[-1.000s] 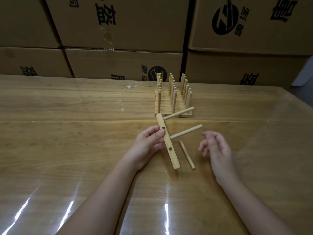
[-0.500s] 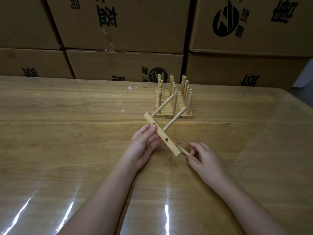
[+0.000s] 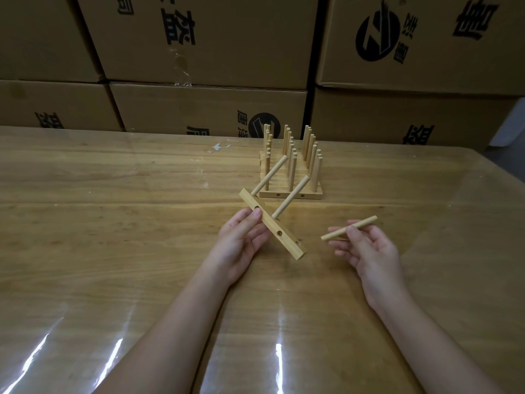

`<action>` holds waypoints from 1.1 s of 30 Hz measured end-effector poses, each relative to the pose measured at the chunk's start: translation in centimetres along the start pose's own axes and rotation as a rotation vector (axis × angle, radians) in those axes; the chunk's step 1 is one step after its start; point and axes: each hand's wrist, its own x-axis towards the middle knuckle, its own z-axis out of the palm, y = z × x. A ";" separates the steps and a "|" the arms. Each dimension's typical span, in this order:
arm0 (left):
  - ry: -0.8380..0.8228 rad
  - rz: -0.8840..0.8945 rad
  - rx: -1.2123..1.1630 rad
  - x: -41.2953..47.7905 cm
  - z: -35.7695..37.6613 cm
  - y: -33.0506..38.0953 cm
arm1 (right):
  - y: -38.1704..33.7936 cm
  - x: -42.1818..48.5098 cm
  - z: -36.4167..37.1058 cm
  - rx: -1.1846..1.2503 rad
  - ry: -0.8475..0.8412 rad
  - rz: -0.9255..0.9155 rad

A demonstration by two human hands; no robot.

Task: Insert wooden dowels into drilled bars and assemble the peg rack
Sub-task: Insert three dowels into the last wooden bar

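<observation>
Right hand (image 3: pixel 369 251) lifted 1 loose dowel (image 3: pixel 349 228), pinched | left hand (image 3: pixel 241 240) grips 1 bar (image 3: pixel 272 227), 2 dowels seated

A pale wooden bar (image 3: pixel 272 226) is held tilted above the bench, its far end up-left and its near end down-right, with two dowels (image 3: pixel 290 199) seated in it pointing up and away and two side holes showing. A loose dowel (image 3: pixel 349 228) is held nearly level just right of the bar, apart from it. Behind the bar stands a finished rack (image 3: pixel 292 169) with rows of upright pegs.
</observation>
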 end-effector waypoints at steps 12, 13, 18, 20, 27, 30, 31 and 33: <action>0.019 -0.017 -0.017 0.1 0.0 0.0 | 0.3 0.4 -0.3 0.192 -0.097 0.044; 0.020 -0.019 -0.019 0.1 0.0 0.0 | 0.3 0.3 -0.3 0.126 -0.107 0.024; 0.020 -0.024 -0.014 0.1 0.1 0.0 | 0.3 -0.2 0.1 -0.105 -0.130 -0.017; 0.015 -0.021 -0.017 0.1 0.1 0.0 | 0.1 -0.3 0.2 -0.146 -0.156 -0.016; 0.000 -0.024 -0.027 0.1 -0.1 0.0 | 0.2 -0.2 0.3 -0.185 -0.180 -0.017; -0.006 -0.030 -0.033 0.1 -0.1 0.0 | 0.2 -0.2 0.1 -0.196 -0.193 -0.014; -0.006 -0.031 -0.033 0.1 -0.1 0.0 | 0.2 -0.2 0.0 -0.207 -0.199 -0.009; -0.002 -0.029 -0.032 0.1 -0.1 0.0 | 0.2 -0.3 0.0 -0.228 -0.205 -0.001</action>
